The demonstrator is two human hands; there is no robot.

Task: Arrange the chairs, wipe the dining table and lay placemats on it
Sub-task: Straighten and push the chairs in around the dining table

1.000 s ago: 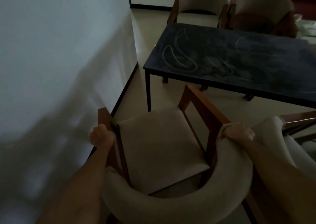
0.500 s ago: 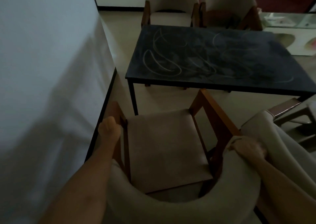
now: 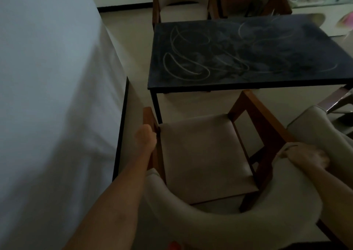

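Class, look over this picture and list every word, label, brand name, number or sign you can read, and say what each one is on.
None: no readable text shows in this view.
The pale looping lines on the dark dining table are scribbled streaks, not letters or numbers.
The held chair, the two chairs on the far side and the wall carry no label or brand mark that I can see.
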